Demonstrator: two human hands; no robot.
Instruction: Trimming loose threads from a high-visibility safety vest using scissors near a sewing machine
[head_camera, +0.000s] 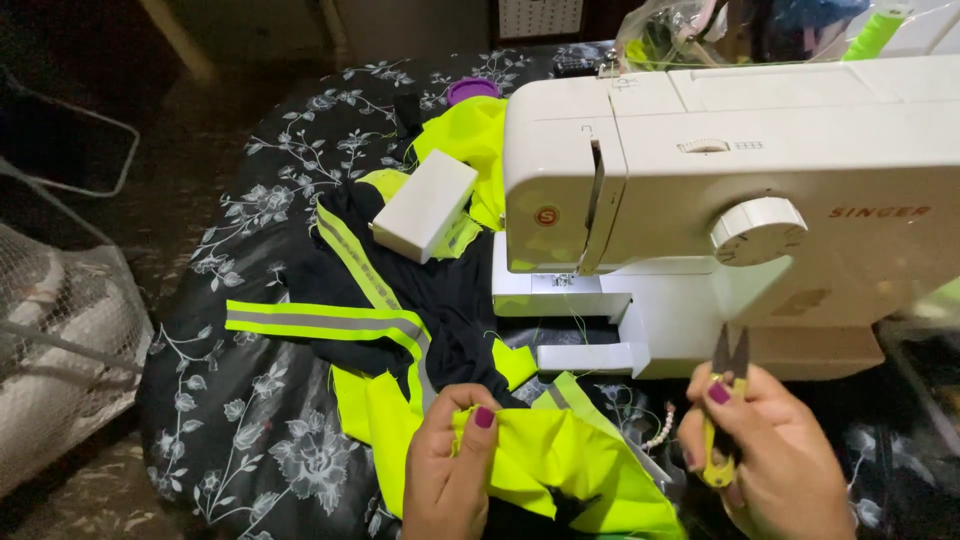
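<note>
Head view, near edge first: left hand (447, 470) is closed in a pinch on the neon yellow fabric (560, 465), thumb on top, fingers curled under the fold. The fabric bunches between the two hands at the bottom of frame, lying over the front of the table. Right hand (770, 455) is closed around a pair of thread snips (725, 400) (yellow handle, dark blades pointing up and slightly parted), thumb pressed on the handle. The snips are held clear of the fabric, just in front of the machine base.

Next out: the same fabric runs into a black garment section (440, 290) with yellow-and-grey reflective strips (330, 320), spread left of the machine on the dark floral tablecloth (250, 420). A short string of pale beads (662, 428) lies between the hands, near the machine's foot.

Middle: white sewing machine (720, 200) fills the right half, needle area facing left, round dial (758, 230) on its front. Its free arm sits just above the bunched fabric. A white rectangular box (425, 205) rests tilted on the yellow cloth, just left of the machine head.

Far: purple round lid or cap (472, 90) behind the yellow cloth (can't tell which). A green thread spool (875, 32) stands at the machine's top right, with clear plastic bags (680, 30) behind. A wire mesh object (60, 330) sits off the table at far left.
</note>
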